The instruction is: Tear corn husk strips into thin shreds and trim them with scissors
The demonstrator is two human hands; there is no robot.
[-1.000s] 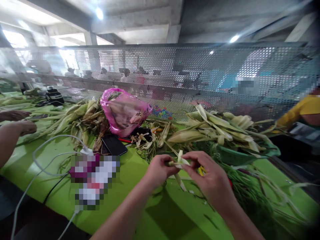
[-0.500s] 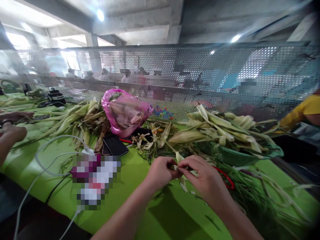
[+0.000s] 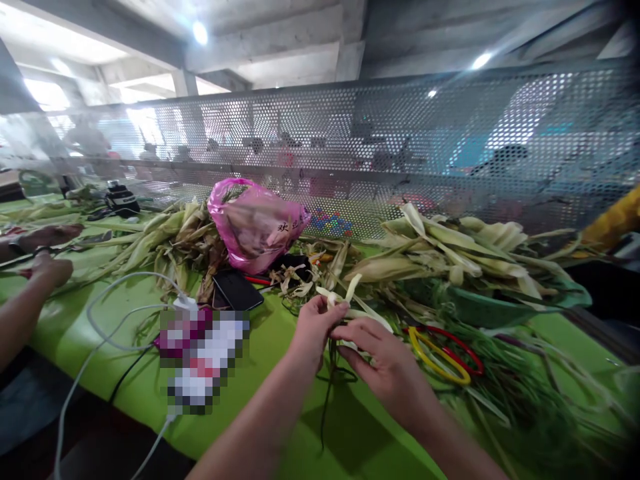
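My left hand (image 3: 316, 328) pinches a small bundle of pale corn husk (image 3: 351, 288), its strips fanning out above my fingers. Close beside it, my right hand (image 3: 377, 347) is curled, fingertips at the base of the bundle. A thin dark green strand (image 3: 327, 407) dangles below and loops near my right thumb; it appears to lie between my right fingers, though the contact is partly hidden. Just right of my right hand lie a yellow loop handle (image 3: 440, 360) and a red loop handle (image 3: 467, 353), probably scissors.
Husks fill a green basin (image 3: 530, 308) at right, beside green strands (image 3: 525, 387). A pink plastic bag (image 3: 255, 227), a phone (image 3: 237, 290) and a power strip with cables (image 3: 207, 360) lie left. Another person's hands (image 3: 50, 257) are at far left. Perforated metal panel (image 3: 325, 147) behind.
The husk strips now spread wider above my left fingers, and a dark strand hangs below them. My right hand has separated slightly from the left. A yellow loop handle has come into sight.
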